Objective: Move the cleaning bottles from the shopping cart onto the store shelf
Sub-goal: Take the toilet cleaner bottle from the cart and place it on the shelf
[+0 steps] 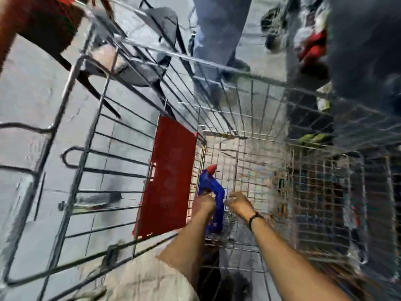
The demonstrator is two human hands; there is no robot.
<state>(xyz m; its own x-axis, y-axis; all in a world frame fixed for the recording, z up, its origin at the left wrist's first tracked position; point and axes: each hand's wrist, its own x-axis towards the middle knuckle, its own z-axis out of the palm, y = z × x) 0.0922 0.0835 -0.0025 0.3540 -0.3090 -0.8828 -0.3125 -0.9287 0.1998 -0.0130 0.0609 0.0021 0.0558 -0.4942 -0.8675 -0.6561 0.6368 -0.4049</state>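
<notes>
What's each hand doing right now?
Left hand: closed around the blue bottle in the cart.
Right hand: empty, fingers loosely curled beside it.

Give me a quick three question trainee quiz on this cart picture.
1. True or false: the left hand grips the blue bottle.
2. The bottle's cap is: A green, B red, C white?
3. Fill in: the right hand wears a dark ____ at the wrist.

Key: 1 true. 2 B. 3 band. The bottle is inside the cart, beside the red flap.
</notes>
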